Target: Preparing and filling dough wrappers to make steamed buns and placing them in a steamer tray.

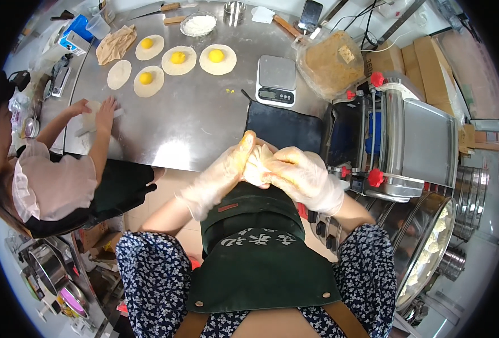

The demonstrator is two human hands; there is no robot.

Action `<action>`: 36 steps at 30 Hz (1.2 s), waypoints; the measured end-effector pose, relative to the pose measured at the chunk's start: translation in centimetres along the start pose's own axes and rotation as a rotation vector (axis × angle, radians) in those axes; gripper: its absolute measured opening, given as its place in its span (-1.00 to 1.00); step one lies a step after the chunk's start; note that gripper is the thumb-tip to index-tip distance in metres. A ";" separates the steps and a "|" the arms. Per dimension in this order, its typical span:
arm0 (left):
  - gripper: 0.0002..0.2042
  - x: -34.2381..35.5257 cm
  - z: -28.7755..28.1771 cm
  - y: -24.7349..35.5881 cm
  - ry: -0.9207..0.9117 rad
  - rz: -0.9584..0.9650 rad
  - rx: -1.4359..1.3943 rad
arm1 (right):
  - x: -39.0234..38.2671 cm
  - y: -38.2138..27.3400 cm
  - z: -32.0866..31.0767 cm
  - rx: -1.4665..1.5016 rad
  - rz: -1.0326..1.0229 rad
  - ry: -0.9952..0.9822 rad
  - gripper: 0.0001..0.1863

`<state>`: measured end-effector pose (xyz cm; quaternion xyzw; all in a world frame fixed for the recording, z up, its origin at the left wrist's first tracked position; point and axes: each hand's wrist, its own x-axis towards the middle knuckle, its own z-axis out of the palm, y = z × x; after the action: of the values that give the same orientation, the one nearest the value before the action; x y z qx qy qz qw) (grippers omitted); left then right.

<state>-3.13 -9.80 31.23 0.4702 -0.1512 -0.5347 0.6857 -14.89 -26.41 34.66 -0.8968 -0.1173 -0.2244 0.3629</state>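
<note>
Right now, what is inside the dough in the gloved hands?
Only the folded outside of the dough shows, between the left hand and right hand. Its inside is covered by the dough and hands, so any filling is hidden.

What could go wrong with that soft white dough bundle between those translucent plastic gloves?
The left hand and right hand pinch the soft white dough bundle near the edge of the shiny steel table, so it could slip and fall. Yellow smears on the translucent plastic gloves could mark its surface. The flat, round, pale dough discs lie in the open and may dry out.
</note>
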 end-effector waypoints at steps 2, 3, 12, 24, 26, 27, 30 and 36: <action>-0.22 0.3 -2.4 1.3 -0.358 -0.311 0.017 | 0.9 0.4 -0.3 0.000 -0.122 -0.223 -0.64; -0.22 0.1 -2.8 1.2 -0.365 -0.321 0.020 | 1.2 0.5 0.2 -0.002 -0.112 -0.217 -0.64; -0.28 -1.5 -3.5 -5.2 0.105 0.239 -0.335 | 0.6 -4.4 11.6 0.084 0.635 0.477 -0.60; -0.23 -2.2 -14.6 -14.3 0.072 -0.401 -0.492 | -6.3 0.8 21.8 -0.190 0.467 0.060 -0.36; -0.19 -1.6 -16.2 -15.5 0.103 -0.263 -0.518 | -5.1 1.5 22.8 0.029 0.621 0.026 0.21; -0.11 -0.5 -15.9 -14.9 0.176 -0.232 -0.489 | -4.5 2.5 23.3 0.164 0.710 0.037 0.23; -0.01 0.5 -16.0 -13.3 0.284 -0.292 -0.068 | -7.0 8.7 26.5 0.257 0.709 0.094 0.14; 0.12 2.1 -15.8 -14.2 0.354 0.173 0.263 | -8.1 9.7 28.5 0.390 0.773 0.304 0.13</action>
<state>0.48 -3.86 11.08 0.6273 -0.1366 -0.3590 0.6775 -9.31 -13.60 6.78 -0.7465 0.2405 -0.1750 0.5952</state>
